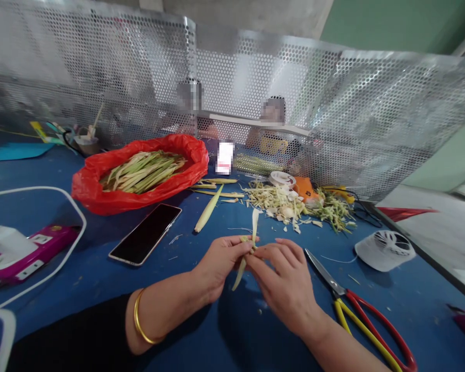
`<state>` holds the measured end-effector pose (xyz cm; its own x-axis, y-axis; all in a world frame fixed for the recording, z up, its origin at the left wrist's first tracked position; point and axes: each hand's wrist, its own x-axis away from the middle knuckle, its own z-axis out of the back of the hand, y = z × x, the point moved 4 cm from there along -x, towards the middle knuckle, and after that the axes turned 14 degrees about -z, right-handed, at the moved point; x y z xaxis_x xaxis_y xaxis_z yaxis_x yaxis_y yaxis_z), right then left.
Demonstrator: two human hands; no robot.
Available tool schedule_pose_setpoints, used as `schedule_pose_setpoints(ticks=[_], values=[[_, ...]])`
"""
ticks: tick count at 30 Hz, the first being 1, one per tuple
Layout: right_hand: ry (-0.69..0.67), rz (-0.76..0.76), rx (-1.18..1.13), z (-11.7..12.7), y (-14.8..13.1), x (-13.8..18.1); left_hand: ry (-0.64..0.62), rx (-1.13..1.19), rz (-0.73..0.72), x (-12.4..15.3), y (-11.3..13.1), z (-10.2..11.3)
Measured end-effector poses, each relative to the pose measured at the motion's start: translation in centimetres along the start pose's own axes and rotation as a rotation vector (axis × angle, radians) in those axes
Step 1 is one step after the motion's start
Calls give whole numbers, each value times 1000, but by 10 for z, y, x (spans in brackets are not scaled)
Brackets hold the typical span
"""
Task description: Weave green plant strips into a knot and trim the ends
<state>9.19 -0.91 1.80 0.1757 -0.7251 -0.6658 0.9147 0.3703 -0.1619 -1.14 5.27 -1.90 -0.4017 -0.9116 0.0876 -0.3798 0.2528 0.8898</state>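
My left hand [217, 263] and my right hand [284, 281] meet low in the middle, over a blue table [201, 330]. Both pinch one pale green stalk [249, 248], which stands nearly upright between the fingertips, its ends sticking out above and below. A gold bangle sits on my left wrist. Another whole stalk [208, 209] lies on the table just beyond my hands. Red and yellow handled scissors [352, 305] rest right of my right hand, blades pointing toward it.
A red bag [101, 181] full of trimmed stalks sits far left, a dark phone [145, 233] in front of it. A heap of peelings [294, 204] lies ahead right, a small white fan [385, 249] beyond the scissors. Perforated metal screens [256, 88] wall the back; people sit behind.
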Motion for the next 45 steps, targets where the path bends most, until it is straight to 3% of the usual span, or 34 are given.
schedule_pose_setpoints(ticks=[3,6,8,11,15,19,23,26,29,33,39,42,45], values=[[-77,145,79,-10,-9,5,-30,23,-6,1,0,-2],[-63,134,19,-11,-10,7,-83,6,9,2,-1,-6],[-31,-18,-132,-7,-2,5,-103,-45,-2,2,0,-7],[-19,-413,-413,-5,19,2,-136,-152,-5,2,2,-6],[-149,-857,-759,-19,40,6,-157,-215,21,1,3,-4],[-225,-1025,-896,-31,45,10,-154,-224,47,0,1,-2],[-251,-1084,-894,-34,46,12,-155,-267,30,1,2,-3],[-308,-1070,-860,-35,47,12,-112,-286,8,-1,4,-1],[-313,-952,-640,-31,50,10,6,-234,14,-4,6,4],[-209,-560,-237,-18,45,2,143,-154,29,-7,9,10],[25,-9,22,4,19,-4,146,-139,20,-6,8,10],[7,35,-51,9,15,-6,76,-195,-4,-5,6,8],[-32,-105,-179,10,22,-9,-26,-256,-13,-4,5,4]])
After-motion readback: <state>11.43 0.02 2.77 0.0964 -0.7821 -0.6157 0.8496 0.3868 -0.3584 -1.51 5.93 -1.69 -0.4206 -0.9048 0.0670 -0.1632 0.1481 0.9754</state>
